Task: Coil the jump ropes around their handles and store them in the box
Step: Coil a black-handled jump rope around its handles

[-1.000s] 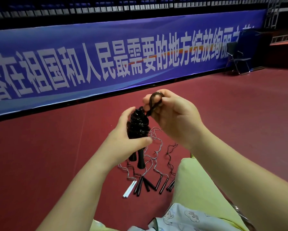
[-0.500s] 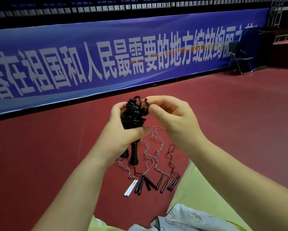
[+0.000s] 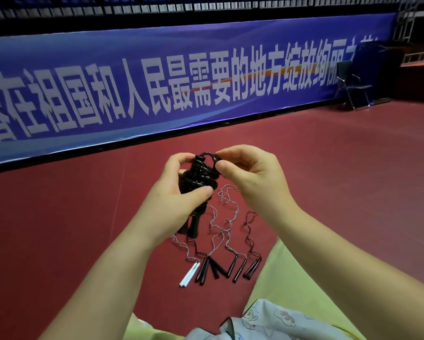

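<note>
Left hand [image 3: 174, 200] clasps the black coiled plastic jump rope [image 3: 201, 175] steady on its handles; right hand [image 3: 250, 177] pinches the end loop, seemingly to tuck it.

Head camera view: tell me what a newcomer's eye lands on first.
First, the two hands at centre: the left hand grips a black coiled jump rope while the right hand pinches its top loop. Behind runs a long blue banner; on the red floor below lie uncoiled ropes.
</note>
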`<state>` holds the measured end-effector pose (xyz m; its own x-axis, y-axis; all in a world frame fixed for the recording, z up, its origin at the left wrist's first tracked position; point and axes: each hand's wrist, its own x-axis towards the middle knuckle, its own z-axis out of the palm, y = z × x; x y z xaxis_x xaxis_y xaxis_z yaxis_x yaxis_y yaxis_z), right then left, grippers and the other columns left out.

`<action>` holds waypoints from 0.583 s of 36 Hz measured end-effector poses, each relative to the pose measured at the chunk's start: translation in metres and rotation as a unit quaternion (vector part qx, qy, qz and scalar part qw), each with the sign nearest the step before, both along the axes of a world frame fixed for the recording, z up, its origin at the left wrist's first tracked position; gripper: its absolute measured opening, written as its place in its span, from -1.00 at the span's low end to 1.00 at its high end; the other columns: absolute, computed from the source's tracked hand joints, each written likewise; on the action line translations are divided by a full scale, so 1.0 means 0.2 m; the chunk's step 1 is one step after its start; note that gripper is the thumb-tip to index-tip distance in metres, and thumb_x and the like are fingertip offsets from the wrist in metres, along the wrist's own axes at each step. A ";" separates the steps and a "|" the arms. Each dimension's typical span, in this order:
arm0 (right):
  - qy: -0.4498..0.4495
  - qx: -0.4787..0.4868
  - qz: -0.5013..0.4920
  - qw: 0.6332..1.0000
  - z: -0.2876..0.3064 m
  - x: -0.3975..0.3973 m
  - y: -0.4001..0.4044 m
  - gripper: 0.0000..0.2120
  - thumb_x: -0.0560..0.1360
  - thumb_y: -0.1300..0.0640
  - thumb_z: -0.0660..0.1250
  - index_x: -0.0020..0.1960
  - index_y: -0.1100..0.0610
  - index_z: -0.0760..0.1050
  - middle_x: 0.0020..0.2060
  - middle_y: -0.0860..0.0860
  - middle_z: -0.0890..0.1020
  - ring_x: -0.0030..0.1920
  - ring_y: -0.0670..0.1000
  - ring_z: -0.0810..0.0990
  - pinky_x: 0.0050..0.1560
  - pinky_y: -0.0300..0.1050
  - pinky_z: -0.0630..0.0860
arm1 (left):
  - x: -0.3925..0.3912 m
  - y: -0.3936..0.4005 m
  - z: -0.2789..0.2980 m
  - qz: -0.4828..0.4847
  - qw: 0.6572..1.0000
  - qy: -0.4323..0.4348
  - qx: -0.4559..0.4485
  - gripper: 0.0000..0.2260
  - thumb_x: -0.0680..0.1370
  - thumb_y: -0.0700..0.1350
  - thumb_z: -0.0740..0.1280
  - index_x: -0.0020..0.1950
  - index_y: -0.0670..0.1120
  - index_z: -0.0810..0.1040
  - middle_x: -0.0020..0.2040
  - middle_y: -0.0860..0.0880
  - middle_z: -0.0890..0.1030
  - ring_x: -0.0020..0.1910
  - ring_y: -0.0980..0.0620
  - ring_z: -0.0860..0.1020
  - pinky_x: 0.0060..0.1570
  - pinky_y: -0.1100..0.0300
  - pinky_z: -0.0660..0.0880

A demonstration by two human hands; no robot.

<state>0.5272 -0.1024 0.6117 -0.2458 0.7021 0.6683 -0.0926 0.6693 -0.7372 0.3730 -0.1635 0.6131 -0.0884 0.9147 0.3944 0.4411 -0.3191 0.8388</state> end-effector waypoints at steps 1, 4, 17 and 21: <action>-0.002 0.002 -0.007 1.000 0.00 0.00 0.01 -0.81 0.47 0.25 0.42 -0.09 -0.05 0.59 -0.25 -0.20 0.65 -0.17 -0.21 0.65 -0.13 -0.34 0.54 | 0.00 0.00 0.00 -0.003 1.000 0.005 0.003 -0.60 0.50 -0.17 0.40 0.11 0.28 0.36 0.00 0.01 0.55 -0.13 0.16 0.63 -0.13 0.25 0.53; -0.003 0.008 -0.007 1.000 -0.01 -0.02 0.02 -0.82 0.48 0.24 0.42 -0.11 -0.05 0.58 -0.25 -0.19 0.65 -0.18 -0.20 0.65 -0.14 -0.34 0.54 | 0.00 -0.01 0.00 -0.003 1.000 0.011 0.004 -0.57 0.47 -0.15 0.43 0.12 0.27 0.34 0.01 0.00 0.54 -0.15 0.18 0.63 -0.09 0.16 0.56; 0.059 -0.132 0.042 0.989 -0.04 -0.03 0.09 -0.87 0.51 0.23 0.38 -0.18 0.06 0.60 -0.29 0.01 0.67 -0.19 0.05 0.67 -0.02 0.08 0.64 | -0.05 0.02 -0.06 -0.046 0.997 -0.061 -0.002 -0.60 0.41 -0.03 0.34 0.15 0.36 0.38 0.04 -0.09 0.54 -0.09 0.08 0.64 -0.11 0.14 0.56; 0.017 -0.129 0.072 0.989 -0.02 -0.03 0.10 -0.90 0.46 0.18 0.44 -0.21 0.03 0.60 -0.27 0.00 0.68 -0.18 0.02 0.67 0.00 0.03 0.62 | -0.06 0.02 -0.07 -0.059 0.994 -0.093 0.003 -0.58 0.53 -0.15 0.34 0.21 0.33 0.38 0.01 -0.08 0.54 -0.10 0.04 0.63 -0.14 0.13 0.57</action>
